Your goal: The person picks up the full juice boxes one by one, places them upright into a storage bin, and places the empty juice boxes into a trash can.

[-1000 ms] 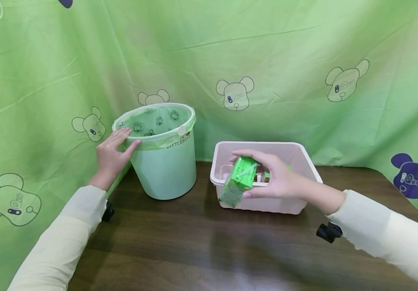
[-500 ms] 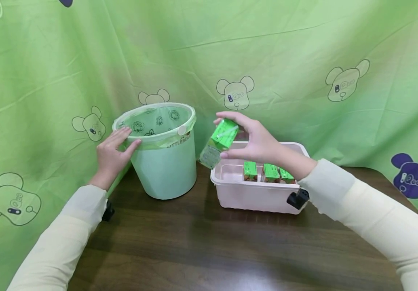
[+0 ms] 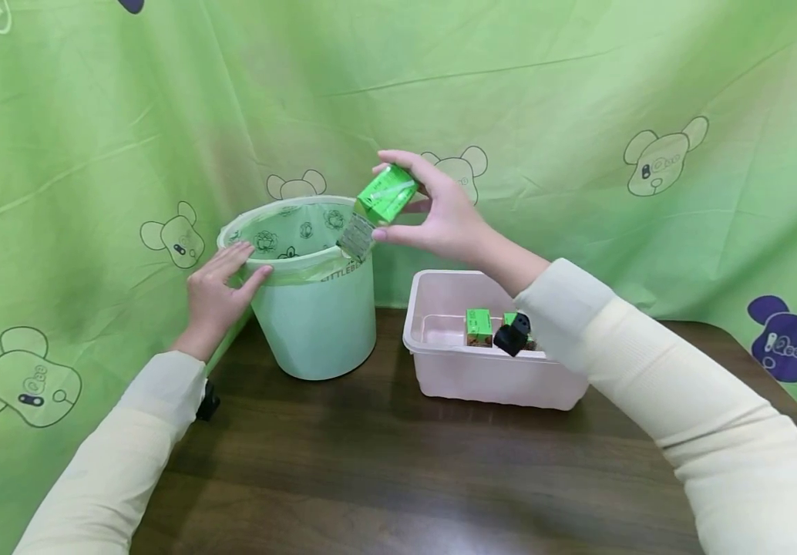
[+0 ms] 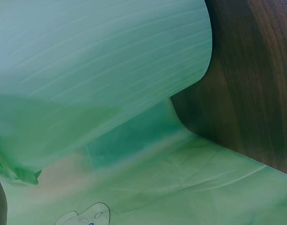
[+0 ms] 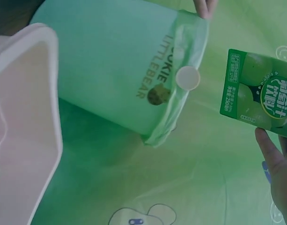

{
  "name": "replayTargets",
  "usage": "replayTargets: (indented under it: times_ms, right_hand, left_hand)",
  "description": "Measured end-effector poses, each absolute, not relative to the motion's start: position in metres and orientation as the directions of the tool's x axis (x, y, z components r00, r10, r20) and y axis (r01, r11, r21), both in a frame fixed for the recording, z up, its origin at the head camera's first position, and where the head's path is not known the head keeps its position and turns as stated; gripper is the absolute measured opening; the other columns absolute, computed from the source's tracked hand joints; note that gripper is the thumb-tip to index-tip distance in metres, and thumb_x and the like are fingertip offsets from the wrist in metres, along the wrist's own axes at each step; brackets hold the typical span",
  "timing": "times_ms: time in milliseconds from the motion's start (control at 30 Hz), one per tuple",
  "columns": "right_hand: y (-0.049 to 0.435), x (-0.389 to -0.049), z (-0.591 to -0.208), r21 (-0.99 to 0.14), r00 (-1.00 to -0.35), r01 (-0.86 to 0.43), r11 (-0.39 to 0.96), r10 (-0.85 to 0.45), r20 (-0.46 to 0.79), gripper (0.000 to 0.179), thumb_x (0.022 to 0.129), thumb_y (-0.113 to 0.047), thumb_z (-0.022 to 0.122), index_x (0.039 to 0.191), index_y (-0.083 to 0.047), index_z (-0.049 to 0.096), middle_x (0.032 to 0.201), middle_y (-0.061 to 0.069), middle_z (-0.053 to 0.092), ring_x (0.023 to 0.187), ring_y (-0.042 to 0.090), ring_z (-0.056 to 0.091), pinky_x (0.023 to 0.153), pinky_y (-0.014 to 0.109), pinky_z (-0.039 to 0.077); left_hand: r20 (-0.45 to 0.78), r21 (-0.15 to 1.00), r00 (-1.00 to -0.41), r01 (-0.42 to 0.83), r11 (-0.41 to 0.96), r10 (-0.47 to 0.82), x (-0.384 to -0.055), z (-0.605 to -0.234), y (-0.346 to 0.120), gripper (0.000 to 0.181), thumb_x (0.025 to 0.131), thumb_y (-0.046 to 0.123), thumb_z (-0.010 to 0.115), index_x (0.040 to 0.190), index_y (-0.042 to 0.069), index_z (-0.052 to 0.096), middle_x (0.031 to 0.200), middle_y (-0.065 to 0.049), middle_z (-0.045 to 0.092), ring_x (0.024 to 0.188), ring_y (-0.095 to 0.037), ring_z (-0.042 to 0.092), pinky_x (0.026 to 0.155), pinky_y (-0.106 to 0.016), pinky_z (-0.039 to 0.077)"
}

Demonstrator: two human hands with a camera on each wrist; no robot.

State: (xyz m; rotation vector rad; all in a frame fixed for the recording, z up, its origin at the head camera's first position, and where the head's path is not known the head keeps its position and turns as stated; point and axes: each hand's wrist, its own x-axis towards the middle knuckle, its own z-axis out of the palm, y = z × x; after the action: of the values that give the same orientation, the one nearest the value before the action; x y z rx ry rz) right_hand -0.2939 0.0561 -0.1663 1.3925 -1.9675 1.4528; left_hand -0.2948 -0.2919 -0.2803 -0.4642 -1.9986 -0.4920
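My right hand [image 3: 443,220] holds a green juice carton [image 3: 386,194] between thumb and fingers, tilted, with a wrapped straw on its side. In the head view its lower end overlaps the right side of the rim of a pale green trash bin [image 3: 318,324]. Fruit pictures and white print show on the carton [image 5: 255,89] in the right wrist view. At the bin's left rim, my left hand [image 3: 218,289] rests with fairly straight fingers on the edge and the thumb at the outer wall. A green patterned liner bag [image 3: 280,231] covers the bin's inside; its bottom is hidden.
A pale pink plastic basket [image 3: 482,378] stands right of the bin on the dark wooden table [image 3: 343,470]. Green cartons [image 3: 478,325] sit inside, partly hidden by my right sleeve and wrist camera. A green bear-print curtain [image 3: 544,92] hangs behind and at the left.
My right hand has carried the juice carton up and left, from over the basket to the bin's right rim. Cartons in the basket came into view. The left hand has stayed put.
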Motion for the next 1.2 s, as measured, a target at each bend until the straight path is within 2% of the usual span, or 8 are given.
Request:
replayTargets:
  times_ms: [133,333,567,933,1200]
  right_hand:
    - [0.042,-0.287,-0.155,-0.566,-0.509,-0.824,0.034,-0.483,0.712,0.08,0.075,0.004,0.08,0.143,0.001,0.04,0.135,0.015,0.051,0.108,0.022,0.058,0.091,0.034,0.052]
    - [0.017,-0.326,-0.162,-0.579,-0.545,-0.811,0.08,-0.46,0.701,0.086,0.073,-0.009,0.086,0.146,-0.01,0.039,0.137,0.006,0.051,0.109,0.016,0.056,0.089,0.026,0.052]
    - [-0.007,-0.339,-0.164,-0.568,-0.578,-0.805,0.174,-0.447,0.682,0.088,0.074,-0.019,0.086,0.147,-0.013,0.037,0.134,0.007,0.051,0.1,0.015,0.058,0.083,0.025,0.053]
    - [-0.035,-0.354,-0.175,-0.583,-0.682,-0.729,0.36,-0.455,0.572,0.092,0.076,-0.027,0.085,0.15,-0.017,0.032,0.137,0.007,0.05,0.113,0.018,0.053,0.093,0.026,0.045]
    - [-0.041,-0.362,-0.181,-0.608,-0.728,-0.682,0.406,-0.452,0.515,0.09,0.077,-0.027,0.084,0.151,-0.017,0.032,0.136,0.006,0.051,0.114,0.018,0.052,0.096,0.027,0.044]
  left_hand:
    - [0.886,0.149,-0.449,0.514,0.845,0.116,-0.296,-0.281,-0.292,0.052,0.087,0.042,0.069,0.118,0.001,0.067,0.121,-0.018,0.063,0.114,-0.034,0.06,0.108,-0.033,0.037]
    - [0.894,0.138,-0.431,0.524,0.841,0.121,-0.296,-0.282,-0.292,0.054,0.088,0.046,0.067,0.118,0.001,0.067,0.12,-0.019,0.064,0.113,-0.034,0.061,0.108,-0.033,0.037]
    - [0.897,0.129,-0.424,0.521,0.844,0.124,-0.295,-0.281,-0.292,0.062,0.09,0.056,0.059,0.118,0.0,0.068,0.12,-0.019,0.064,0.113,-0.035,0.061,0.107,-0.034,0.037]
    - [0.888,0.13,-0.442,0.507,0.852,0.128,-0.296,-0.282,-0.291,0.055,0.089,0.048,0.065,0.119,0.002,0.067,0.121,-0.018,0.063,0.115,-0.034,0.06,0.107,-0.035,0.038]
    - [0.895,0.129,-0.428,0.519,0.845,0.127,-0.296,-0.281,-0.291,0.049,0.087,0.037,0.07,0.118,0.001,0.067,0.121,-0.018,0.063,0.113,-0.034,0.061,0.108,-0.033,0.037]
